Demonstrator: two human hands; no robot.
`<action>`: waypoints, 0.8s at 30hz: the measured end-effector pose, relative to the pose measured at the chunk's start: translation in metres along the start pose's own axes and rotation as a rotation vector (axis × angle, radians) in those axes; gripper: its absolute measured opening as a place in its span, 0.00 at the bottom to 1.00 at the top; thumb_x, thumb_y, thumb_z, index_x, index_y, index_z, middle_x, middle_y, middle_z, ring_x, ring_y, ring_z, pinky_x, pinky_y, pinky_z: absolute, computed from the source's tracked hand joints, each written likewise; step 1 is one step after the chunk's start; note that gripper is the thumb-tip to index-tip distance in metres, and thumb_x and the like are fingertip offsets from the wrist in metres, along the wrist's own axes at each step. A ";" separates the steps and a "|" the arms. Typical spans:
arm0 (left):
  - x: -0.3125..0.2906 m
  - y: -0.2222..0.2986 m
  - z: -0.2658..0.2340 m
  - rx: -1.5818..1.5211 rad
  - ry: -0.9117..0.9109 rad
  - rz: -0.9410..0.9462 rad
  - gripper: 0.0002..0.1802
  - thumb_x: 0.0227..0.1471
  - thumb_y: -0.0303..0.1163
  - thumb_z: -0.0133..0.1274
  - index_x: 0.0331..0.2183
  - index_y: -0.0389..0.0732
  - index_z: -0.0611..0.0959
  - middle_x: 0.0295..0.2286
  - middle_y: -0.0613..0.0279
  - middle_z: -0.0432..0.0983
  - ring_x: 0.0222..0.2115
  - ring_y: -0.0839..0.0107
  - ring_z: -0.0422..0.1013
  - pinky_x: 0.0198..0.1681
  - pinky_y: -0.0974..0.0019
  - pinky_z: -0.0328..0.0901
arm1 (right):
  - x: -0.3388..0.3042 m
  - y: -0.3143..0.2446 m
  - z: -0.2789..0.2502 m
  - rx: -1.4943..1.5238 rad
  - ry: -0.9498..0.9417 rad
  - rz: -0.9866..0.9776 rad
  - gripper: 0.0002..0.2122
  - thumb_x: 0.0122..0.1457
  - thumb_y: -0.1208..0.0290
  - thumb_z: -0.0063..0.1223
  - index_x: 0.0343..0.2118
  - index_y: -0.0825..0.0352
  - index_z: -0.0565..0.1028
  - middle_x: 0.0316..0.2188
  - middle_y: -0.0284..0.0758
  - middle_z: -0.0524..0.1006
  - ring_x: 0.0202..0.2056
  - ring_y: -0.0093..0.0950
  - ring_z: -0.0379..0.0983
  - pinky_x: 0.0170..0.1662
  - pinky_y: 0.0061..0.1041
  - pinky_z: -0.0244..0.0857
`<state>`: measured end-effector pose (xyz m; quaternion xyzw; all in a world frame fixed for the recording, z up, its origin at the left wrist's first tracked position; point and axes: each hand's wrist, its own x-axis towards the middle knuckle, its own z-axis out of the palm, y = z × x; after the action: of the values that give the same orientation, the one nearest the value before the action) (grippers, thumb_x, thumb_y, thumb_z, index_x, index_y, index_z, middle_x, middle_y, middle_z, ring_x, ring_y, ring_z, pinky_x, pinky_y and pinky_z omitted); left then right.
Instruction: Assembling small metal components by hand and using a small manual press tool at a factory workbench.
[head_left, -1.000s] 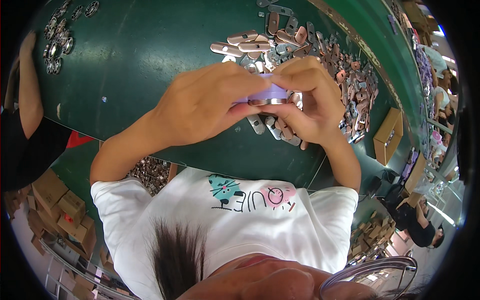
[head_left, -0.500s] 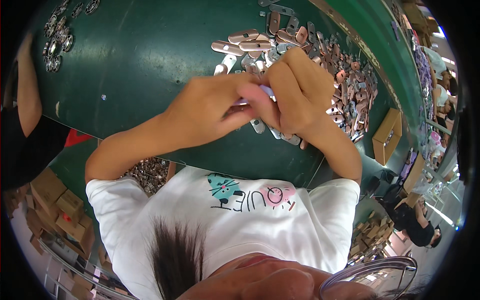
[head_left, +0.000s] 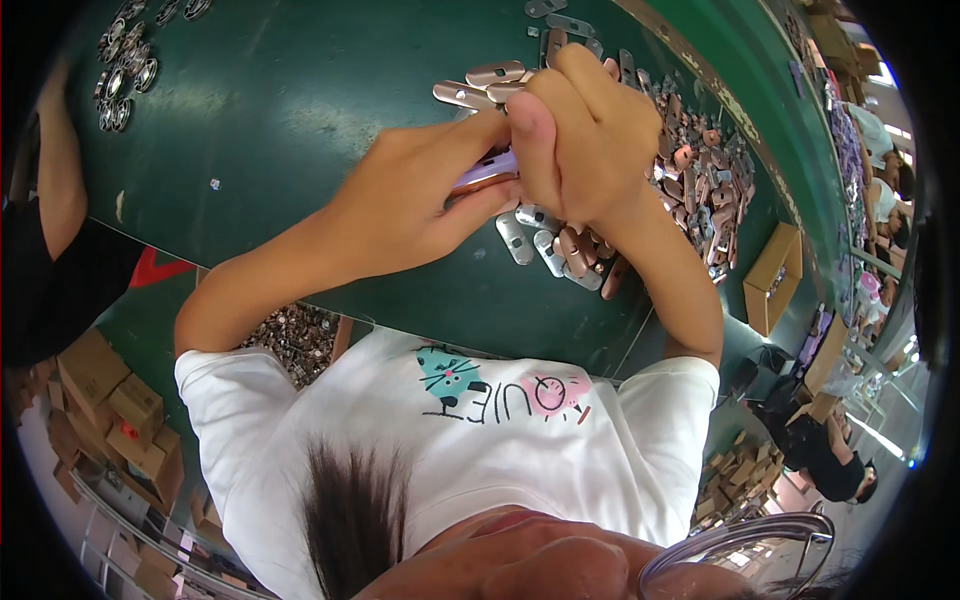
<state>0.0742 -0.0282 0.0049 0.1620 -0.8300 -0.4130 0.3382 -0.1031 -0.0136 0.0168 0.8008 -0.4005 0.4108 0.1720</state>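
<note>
Between my hands is a narrow purple piece with a copper-coloured lower edge (head_left: 484, 176). My left hand (head_left: 415, 190) is closed on its left end, thumb and fingers on either side. My right hand (head_left: 592, 145) is closed in a fist at the other end, which its fingers hide. Around and beyond my right hand lies a heap of small rounded plates (head_left: 705, 195), copper-coloured and silver. Several silver and copper-coloured plates (head_left: 514, 238) lie just below my hands, and a few longer copper-coloured ones (head_left: 494, 73) lie above them.
The green tabletop (head_left: 270, 130) carries a cluster of shiny metal rings (head_left: 120, 75) at the far left. A cardboard box (head_left: 773, 279) stands at the right. A box of small metal parts (head_left: 295, 340) sits below the table edge. Another person's arm (head_left: 62, 160) rests at the left.
My right hand has moved slightly up and its thumb has lifted, so more of the purple piece shows. My left hand keeps hold of it.
</note>
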 end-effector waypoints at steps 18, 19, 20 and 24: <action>-0.082 0.002 -0.034 -1.069 0.421 -0.639 0.30 0.61 0.53 0.34 0.48 0.36 0.66 0.41 0.57 0.66 0.48 0.66 0.66 0.50 0.62 0.65 | 0.037 -0.052 0.067 1.250 -0.065 0.563 0.24 0.64 0.63 0.39 0.11 0.71 0.66 0.10 0.31 0.63 0.15 0.19 0.57 0.19 0.22 0.50; -0.072 0.007 -0.025 -1.050 0.431 -0.648 0.27 0.62 0.51 0.33 0.48 0.36 0.66 0.41 0.58 0.67 0.48 0.66 0.66 0.50 0.62 0.64 | 0.036 -0.057 0.063 1.231 -0.080 0.523 0.24 0.65 0.64 0.38 0.11 0.71 0.66 0.10 0.32 0.64 0.15 0.20 0.58 0.19 0.22 0.50; -0.058 0.023 -0.013 -1.064 0.520 -0.601 0.21 0.63 0.47 0.33 0.40 0.37 0.69 0.35 0.60 0.69 0.38 0.71 0.68 0.41 0.67 0.67 | 0.035 -0.058 0.061 1.230 -0.082 0.519 0.24 0.65 0.64 0.38 0.11 0.71 0.66 0.10 0.32 0.64 0.15 0.20 0.58 0.19 0.22 0.50; -0.054 0.024 0.007 -0.625 0.468 -0.400 0.22 0.63 0.48 0.31 0.38 0.38 0.70 0.23 0.66 0.69 0.22 0.79 0.69 0.23 0.77 0.62 | 0.037 -0.067 0.046 1.019 -0.065 0.346 0.27 0.68 0.59 0.24 0.13 0.69 0.63 0.14 0.32 0.63 0.20 0.22 0.57 0.26 0.22 0.51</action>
<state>0.1087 0.0204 -0.0022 0.2986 -0.5185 -0.6537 0.4633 -0.0144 -0.0183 0.0225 0.7174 -0.2816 0.5505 -0.3208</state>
